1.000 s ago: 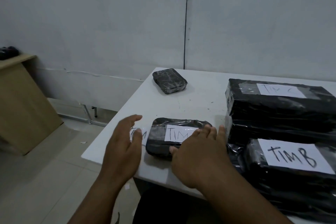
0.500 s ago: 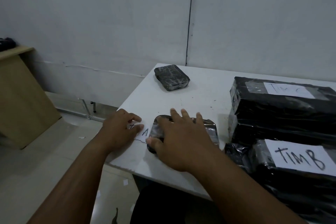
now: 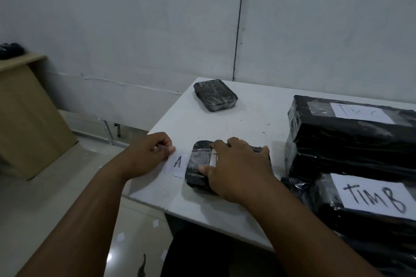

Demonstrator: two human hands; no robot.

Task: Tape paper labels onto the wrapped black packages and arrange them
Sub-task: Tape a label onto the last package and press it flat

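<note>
Head view: a person is sitting at the corner of a white tabletop (image 3: 252, 123), both bare forearms reaching forward. The right hand (image 3: 238, 168) is lying across a small wrapped black package (image 3: 198, 164) near the front edge, fingers curled over its far side and thumb pressing its near side, so this grip is clamping the package, probably to keep it from sliding while its label is being fixed. A white paper label (image 3: 213, 157) is peeking out from under the fingers, with shiny tape showing beside it on the wrap. The left hand (image 3: 148, 155) is resting just left of that package, its grip pinching the edge of a loose paper slip (image 3: 176, 164) marked with an "A", which is lying flat on the tabletop touching the package's left side; it is likely being readied as the next label. A second small wrapped package (image 3: 215, 98), bearing no label, is waiting well apart at the far corner. To the right, larger black packages are sitting in a stack (image 3: 351, 141), already labelled, with one reading "TIMB" (image 3: 373, 197) nearest the person, seemingly the finished, arranged pile
</note>
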